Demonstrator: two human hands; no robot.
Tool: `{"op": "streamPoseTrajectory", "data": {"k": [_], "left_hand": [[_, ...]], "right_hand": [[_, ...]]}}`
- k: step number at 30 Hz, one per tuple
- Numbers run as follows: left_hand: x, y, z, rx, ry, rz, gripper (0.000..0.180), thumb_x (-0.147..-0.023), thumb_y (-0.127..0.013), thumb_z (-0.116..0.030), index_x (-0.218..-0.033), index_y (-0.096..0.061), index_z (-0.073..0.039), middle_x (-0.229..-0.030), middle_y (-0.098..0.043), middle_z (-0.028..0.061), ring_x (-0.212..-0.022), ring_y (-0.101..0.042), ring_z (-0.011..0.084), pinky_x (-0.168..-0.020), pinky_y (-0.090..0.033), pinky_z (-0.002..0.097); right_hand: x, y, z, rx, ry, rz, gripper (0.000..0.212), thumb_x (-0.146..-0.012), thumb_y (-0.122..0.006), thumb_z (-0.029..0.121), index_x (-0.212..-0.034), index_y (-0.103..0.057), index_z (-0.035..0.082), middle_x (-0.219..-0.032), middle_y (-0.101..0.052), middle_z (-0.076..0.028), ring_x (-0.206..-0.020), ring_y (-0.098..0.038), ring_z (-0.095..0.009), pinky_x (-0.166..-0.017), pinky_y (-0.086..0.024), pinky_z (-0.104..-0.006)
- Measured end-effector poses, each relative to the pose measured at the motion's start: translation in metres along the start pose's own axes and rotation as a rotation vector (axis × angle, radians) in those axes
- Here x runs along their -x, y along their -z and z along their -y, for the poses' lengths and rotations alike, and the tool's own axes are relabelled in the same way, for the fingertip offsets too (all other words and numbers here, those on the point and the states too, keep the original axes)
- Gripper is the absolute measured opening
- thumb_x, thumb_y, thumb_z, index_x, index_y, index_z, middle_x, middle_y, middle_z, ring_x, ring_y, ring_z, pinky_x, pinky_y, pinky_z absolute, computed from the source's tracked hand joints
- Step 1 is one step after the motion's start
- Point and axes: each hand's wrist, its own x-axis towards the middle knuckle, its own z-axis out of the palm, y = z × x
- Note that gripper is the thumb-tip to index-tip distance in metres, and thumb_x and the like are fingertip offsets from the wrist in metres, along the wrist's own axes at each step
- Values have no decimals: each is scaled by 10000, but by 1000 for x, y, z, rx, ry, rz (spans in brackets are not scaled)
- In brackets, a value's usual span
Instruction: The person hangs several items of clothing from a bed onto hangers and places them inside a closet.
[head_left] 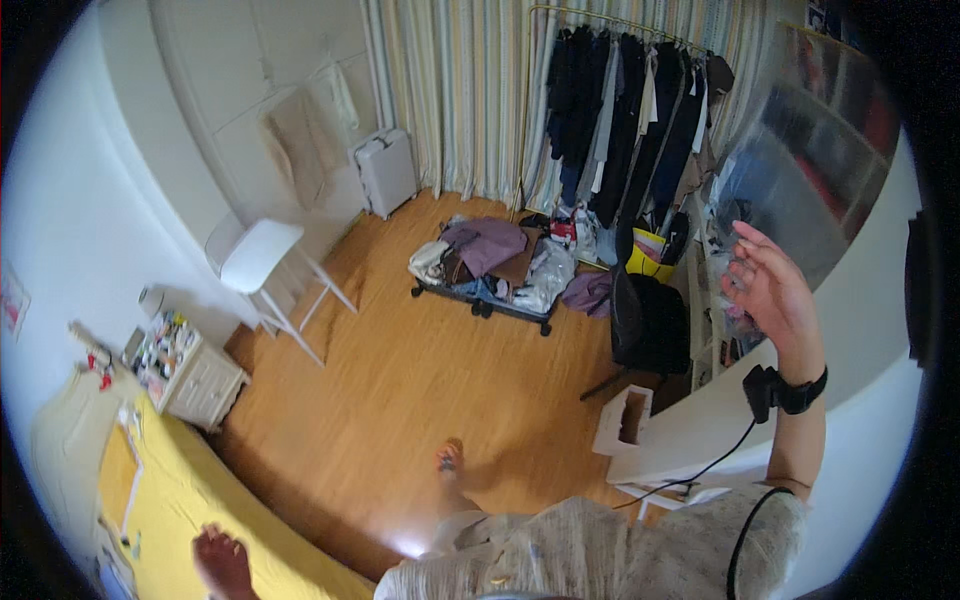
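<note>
My right hand (772,285) is raised at the right, in front of a shelf unit with a clear plastic cover. Its fingers are loosely bent and apart, with nothing visible in them. A black strap with a small device and cable (780,390) circles that wrist. Low at the left, my left hand (222,560) hangs over the yellow bedspread (200,470). Its fingers curl slightly, and it appears to hold nothing. Farther off, an open suitcase (510,312) lies on the floor, heaped with clothes and plastic-wrapped items.
A white high chair (262,255) and a cluttered nightstand (205,385) stand left. A white suitcase (386,172) is by the curtain (440,100). A clothes rack (620,110), black chair (650,325) and white box (612,425) are on the right. My foot (449,457) is on the wood floor.
</note>
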Motion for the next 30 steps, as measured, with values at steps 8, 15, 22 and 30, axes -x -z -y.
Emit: {"op": "streamPoseTrajectory", "data": {"k": [8, 15, 22, 30], "left_hand": [[-441, -242, 209, -67, 466, 77, 114, -900, -506, -216, -864, -552, -118, -849, -573, 14, -747, -523, 176, -658, -401, 341], [-708, -542, 362, -58, 642, 699, 278, -905, -491, -173, -1126, -584, -32, -1047, -651, 63, -860, -612, 187, -779, -495, 348], [-905, -810, 525, -511, 460, 842, 188, -907, -506, -278, -845, -582, -117, -815, -661, 17, -781, -594, 138, -760, -473, 370], [-1099, -1005, 708, -704, -8, 643, 463, -920, -489, -379, -1113, -592, 30, -875, -600, 121, -806, -562, 251, -696, -449, 399]], "right_hand": [[-150, 5, -12, 29, 99, -289, 327, -898, -540, 82, -1224, -512, 67, -907, -592, 11, -791, -572, -109, -786, -498, -314], [-294, 42, -28, -41, 116, -417, 279, -906, -542, 111, -1180, -532, 63, -905, -602, 0, -778, -607, -116, -759, -526, -318], [-339, 115, -18, -92, 202, -658, 253, -907, -565, 178, -1138, -555, 77, -888, -585, 10, -786, -581, -110, -753, -497, -273], [-343, 142, -51, 1, 186, -990, 309, -916, -574, 267, -1173, -559, 96, -875, -529, 34, -778, -513, -85, -741, -428, -232]]}}
